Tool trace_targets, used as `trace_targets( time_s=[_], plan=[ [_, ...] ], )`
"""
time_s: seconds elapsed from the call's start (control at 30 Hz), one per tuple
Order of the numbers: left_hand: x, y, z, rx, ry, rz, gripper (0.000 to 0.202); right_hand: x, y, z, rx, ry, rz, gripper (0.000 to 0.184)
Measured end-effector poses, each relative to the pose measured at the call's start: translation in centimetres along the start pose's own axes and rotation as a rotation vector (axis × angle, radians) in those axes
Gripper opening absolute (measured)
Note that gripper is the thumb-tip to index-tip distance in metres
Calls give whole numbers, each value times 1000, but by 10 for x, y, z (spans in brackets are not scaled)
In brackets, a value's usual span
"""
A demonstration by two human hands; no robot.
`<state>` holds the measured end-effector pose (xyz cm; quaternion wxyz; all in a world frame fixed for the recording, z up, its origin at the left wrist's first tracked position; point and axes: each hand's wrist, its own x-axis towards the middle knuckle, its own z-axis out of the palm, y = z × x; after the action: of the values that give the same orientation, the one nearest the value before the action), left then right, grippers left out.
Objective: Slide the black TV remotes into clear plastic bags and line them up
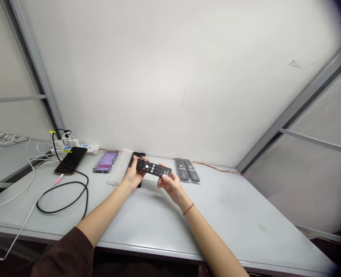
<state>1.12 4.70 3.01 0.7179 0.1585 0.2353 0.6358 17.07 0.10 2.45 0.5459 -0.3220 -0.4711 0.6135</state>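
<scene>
A black remote control [154, 168] is held above the table, button side up and slightly tilted. My left hand [134, 175] grips its left end, the thumb along the edge. At the other end, my right hand [172, 184] has its thumb on the face and fingers underneath. Behind my left hand lie more black remotes [135, 155], partly hidden by it. To the right of my right hand, two remotes in clear plastic sleeves [187, 170] rest side by side. A clear plastic bag [119, 169] lies to the left of my left hand.
A dark phone [71, 160] and a blurred purple item [105, 161] lie on the left. A power strip [89, 147] with plugs stands behind them. A looped black cable [62, 211] and white cables [29, 219] spread across the table's left side. A wall [170, 77] rises behind.
</scene>
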Motion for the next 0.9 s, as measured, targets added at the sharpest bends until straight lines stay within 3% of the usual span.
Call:
trace_targets(
  time_s=[0.07, 0.23, 0.53, 0.7, 0.8, 0.9],
  plan=[
    [-2, -3, -1, 28, -60, 10, 29, 0, -1, -1, 57, 15, -35, 55],
    [-12, -17, 0, 209, -252, 115, 39, 7, -4, -10, 235, 152, -21, 32],
    [-20, -30, -1, 440, -301, 259, 40, 15, 7, -21, 288, 299, 135, 28],
    [-20, -34, -6, 529, -405, 284, 34, 17, 9, -26, 323, 329, 152, 23],
    [-19, -36, -6, 441, -359, 177, 41, 18, 8, -29, 295, 345, 113, 19],
    [-16, -37, -6, 360, -225, 75, 31, 18, 8, -28, 227, 338, 62, 20]
  ],
)
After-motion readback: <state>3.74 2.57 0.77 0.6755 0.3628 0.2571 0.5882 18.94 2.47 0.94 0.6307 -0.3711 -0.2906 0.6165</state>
